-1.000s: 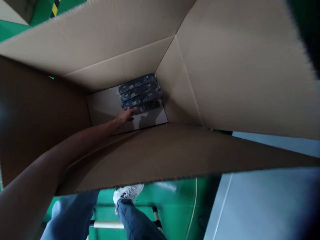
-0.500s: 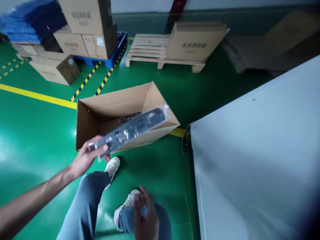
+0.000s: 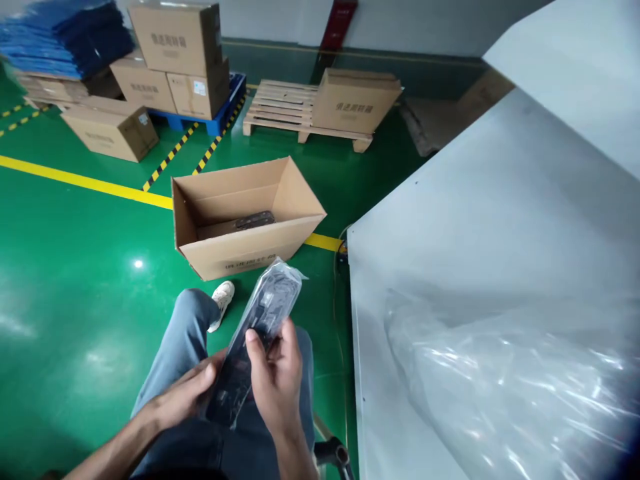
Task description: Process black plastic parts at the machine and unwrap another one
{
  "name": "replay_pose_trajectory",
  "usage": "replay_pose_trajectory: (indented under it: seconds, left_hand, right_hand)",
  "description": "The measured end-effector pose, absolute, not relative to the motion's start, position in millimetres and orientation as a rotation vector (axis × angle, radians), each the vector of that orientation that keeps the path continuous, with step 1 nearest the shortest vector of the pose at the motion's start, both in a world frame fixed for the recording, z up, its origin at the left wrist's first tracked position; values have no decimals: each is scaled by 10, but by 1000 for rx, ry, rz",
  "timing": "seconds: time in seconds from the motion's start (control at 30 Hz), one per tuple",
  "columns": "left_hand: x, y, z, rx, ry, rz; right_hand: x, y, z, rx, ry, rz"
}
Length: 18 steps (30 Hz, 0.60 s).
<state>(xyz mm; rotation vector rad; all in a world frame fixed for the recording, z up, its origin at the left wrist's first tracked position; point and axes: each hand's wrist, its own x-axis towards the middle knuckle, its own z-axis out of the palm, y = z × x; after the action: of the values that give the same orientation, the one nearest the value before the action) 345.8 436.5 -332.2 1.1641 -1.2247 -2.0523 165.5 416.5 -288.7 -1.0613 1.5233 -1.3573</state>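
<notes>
A long dark plastic part in a clear bag (image 3: 267,303) lies tilted across my lap, its far end pointing up and right. My left hand (image 3: 193,387) holds its lower left edge. On the right side my right hand (image 3: 275,373) grips it, thumb on top and fingers beneath. The exact kind of part cannot be made out through the film. Beyond it, an open cardboard box (image 3: 250,252) stands on the floor, with a similar dark part (image 3: 255,221) lying inside.
A white table or cabinet surface (image 3: 400,267) fills the right, with clear plastic film (image 3: 500,373) on it. Stacked cartons (image 3: 173,43), a wooden pallet (image 3: 280,110) with a carton (image 3: 353,103), and blue folded sheets (image 3: 65,40) stand at the back. A yellow line (image 3: 85,183) crosses the green floor.
The bagged part has come back from over the box to my lap. My right hand, apart from it before, now grips it along with my left.
</notes>
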Motion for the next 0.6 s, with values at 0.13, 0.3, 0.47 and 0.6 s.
replay_pose_trajectory:
  seconds: [0.13,0.3,0.47,0.6]
  left_hand:
    - [3152,4525,-3161,1201,-883,-2277]
    - [3064,4581,-2834,1207,-541,-2221]
    - [3055,4409,-2616,1089,-339,-2001]
    - [2995,4301,-2552,1055,-318,-1758]
  right_hand:
    - [1584,4280,-2832,-1265,1587,-1311]
    - [1476,4253,-2749,-1362,1684,-1364]
    - [1541,4412,-2755,-1528,1611,-1500]
    - [1600,4646,-2714,-1837,1393,-1383]
